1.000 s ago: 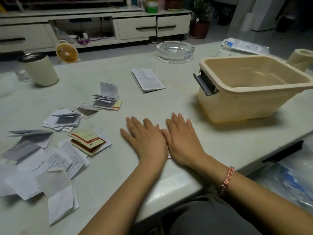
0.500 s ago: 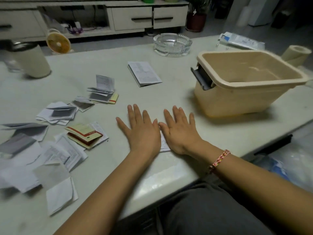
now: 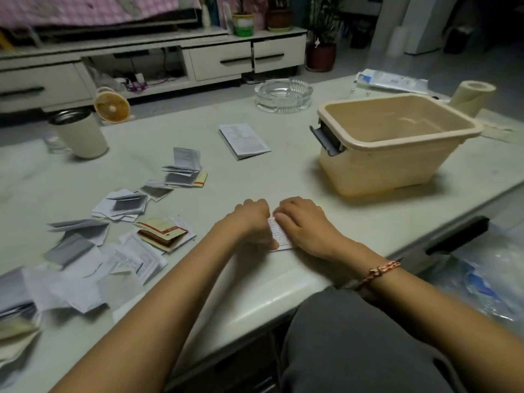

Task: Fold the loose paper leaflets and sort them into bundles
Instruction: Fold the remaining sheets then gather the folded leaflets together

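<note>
Both hands sit side by side near the front edge of the pale table point(image 3: 283, 177), working on one small printed leaflet point(image 3: 279, 236) that lies flat between them. The left hand point(image 3: 249, 222) has its fingers curled tightly down over the leaflet's left side, knuckles up, with the thumb lying by the paper's near corner; the grip is narrow, closed on the sheet. The right hand point(image 3: 303, 226), with a braided bracelet point(image 3: 380, 272) on its wrist, covers the right side, its fingertips point(image 3: 283, 212) bent down onto the far edge just beside those of the left hand (whether the paper is lifted there is hidden by the knuckles). Only a strip of printed lines shows between the two hands. To the left the loose leaflets point(image 3: 127, 259) lie in an untidy spread, some folded, some open, and a folded booklet point(image 3: 243, 140) lies further back. A beige plastic tub point(image 3: 397, 165) stands to the right, well apart from the hands, with a glass ashtray point(image 3: 283, 95) behind it.
</note>
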{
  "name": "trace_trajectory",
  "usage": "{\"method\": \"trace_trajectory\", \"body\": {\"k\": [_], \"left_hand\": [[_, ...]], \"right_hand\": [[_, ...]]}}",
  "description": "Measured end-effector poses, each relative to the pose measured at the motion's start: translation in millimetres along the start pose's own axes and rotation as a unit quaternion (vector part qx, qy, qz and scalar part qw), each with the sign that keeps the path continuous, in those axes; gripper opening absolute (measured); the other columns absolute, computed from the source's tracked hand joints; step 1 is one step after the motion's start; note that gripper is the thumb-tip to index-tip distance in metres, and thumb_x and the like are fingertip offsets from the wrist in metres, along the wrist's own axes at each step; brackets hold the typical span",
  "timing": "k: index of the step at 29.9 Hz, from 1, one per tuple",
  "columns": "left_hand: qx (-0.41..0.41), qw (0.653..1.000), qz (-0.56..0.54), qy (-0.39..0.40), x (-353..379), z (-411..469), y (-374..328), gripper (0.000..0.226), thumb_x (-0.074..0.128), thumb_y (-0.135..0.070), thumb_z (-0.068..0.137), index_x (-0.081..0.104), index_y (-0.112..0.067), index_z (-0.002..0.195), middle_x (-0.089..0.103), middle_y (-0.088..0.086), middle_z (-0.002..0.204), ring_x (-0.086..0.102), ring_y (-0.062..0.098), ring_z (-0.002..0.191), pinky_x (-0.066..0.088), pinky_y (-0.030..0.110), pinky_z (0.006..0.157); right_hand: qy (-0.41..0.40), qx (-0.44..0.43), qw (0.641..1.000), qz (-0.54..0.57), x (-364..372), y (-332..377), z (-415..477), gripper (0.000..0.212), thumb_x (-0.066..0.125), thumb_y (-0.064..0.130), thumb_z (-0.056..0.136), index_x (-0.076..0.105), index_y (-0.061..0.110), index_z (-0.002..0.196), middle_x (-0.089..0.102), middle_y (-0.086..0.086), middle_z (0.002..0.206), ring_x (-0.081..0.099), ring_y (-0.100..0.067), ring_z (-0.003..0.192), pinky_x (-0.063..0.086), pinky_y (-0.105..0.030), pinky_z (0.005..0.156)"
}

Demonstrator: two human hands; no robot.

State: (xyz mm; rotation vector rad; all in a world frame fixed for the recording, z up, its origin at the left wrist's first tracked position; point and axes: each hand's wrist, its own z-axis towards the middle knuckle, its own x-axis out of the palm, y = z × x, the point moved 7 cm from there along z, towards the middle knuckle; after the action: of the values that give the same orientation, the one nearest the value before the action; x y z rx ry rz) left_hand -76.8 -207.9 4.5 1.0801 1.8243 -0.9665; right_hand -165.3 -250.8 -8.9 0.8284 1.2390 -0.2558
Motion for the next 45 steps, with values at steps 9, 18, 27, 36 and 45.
{"method": "trace_trajectory", "body": {"k": [9, 18, 27, 36, 45], "left_hand": [[0.065, 0.993, 0.096, 0.010, 7.0, -1.1, -21.1, 0.050, 0.068, -0.024, 0.080, 0.045, -0.011, 0.122, 0.039, 0.012, 0.119, 0.042, 0.025, 0.105, 0.039, 0.028, 0.080], [0.151, 0.987, 0.049, -0.034, 3.7, -32.8, -24.4, 0.013, 0.051, -0.019, 0.093, 0.038, -0.017, 0.090, 0.055, 0.011, 0.110, 0.046, 0.020, 0.088, 0.032, 0.028, 0.071], [0.245, 0.923, -0.252, -0.158, -113.6, -23.3, -86.5, 0.008, 0.064, -0.021, 0.087, 0.056, -0.020, 0.084, 0.059, -0.003, 0.074, 0.055, 0.010, 0.063, 0.048, 0.027, 0.061], [0.218, 0.912, -0.274, -0.212, -149.3, 64.3, -152.8, 0.013, 0.051, -0.012, 0.094, 0.061, -0.012, 0.103, 0.061, 0.003, 0.104, 0.057, 0.016, 0.095, 0.048, 0.027, 0.082], [0.216, 0.959, -0.085, -0.161, -139.1, 127.8, -191.8, 0.021, 0.052, -0.005, 0.087, 0.066, -0.012, 0.101, 0.063, 0.008, 0.111, 0.059, 0.024, 0.100, 0.050, 0.034, 0.086]], "right_hand": [[0.104, 0.009, 0.992, 0.066, -25.4, 6.2, -10.3, 0.035, 0.057, 0.010, 0.084, 0.046, 0.011, 0.117, 0.058, -0.010, 0.112, 0.051, -0.021, 0.093, 0.038, -0.029, 0.072], [-0.013, -0.091, 0.995, 0.043, -25.4, 15.4, -49.4, 0.035, 0.057, 0.010, 0.086, 0.048, 0.012, 0.120, 0.052, -0.004, 0.107, 0.051, -0.020, 0.093, 0.039, -0.027, 0.078], [-0.164, 0.049, 0.912, 0.371, -167.9, -29.5, -31.7, 0.015, 0.060, 0.006, 0.087, 0.055, 0.014, 0.098, 0.064, -0.009, 0.094, 0.062, -0.016, 0.078, 0.053, -0.022, 0.060], [-0.150, 0.294, 0.877, 0.350, -220.4, -151.1, 13.6, 0.026, 0.063, 0.005, 0.085, 0.053, 0.011, 0.109, 0.066, -0.010, 0.096, 0.062, -0.019, 0.086, 0.055, -0.029, 0.068], [0.013, 0.384, 0.890, 0.243, -196.8, -197.7, 73.8, 0.009, 0.061, 0.004, 0.088, 0.054, 0.004, 0.095, 0.055, -0.011, 0.078, 0.051, -0.015, 0.058, 0.044, -0.023, 0.047]]}}
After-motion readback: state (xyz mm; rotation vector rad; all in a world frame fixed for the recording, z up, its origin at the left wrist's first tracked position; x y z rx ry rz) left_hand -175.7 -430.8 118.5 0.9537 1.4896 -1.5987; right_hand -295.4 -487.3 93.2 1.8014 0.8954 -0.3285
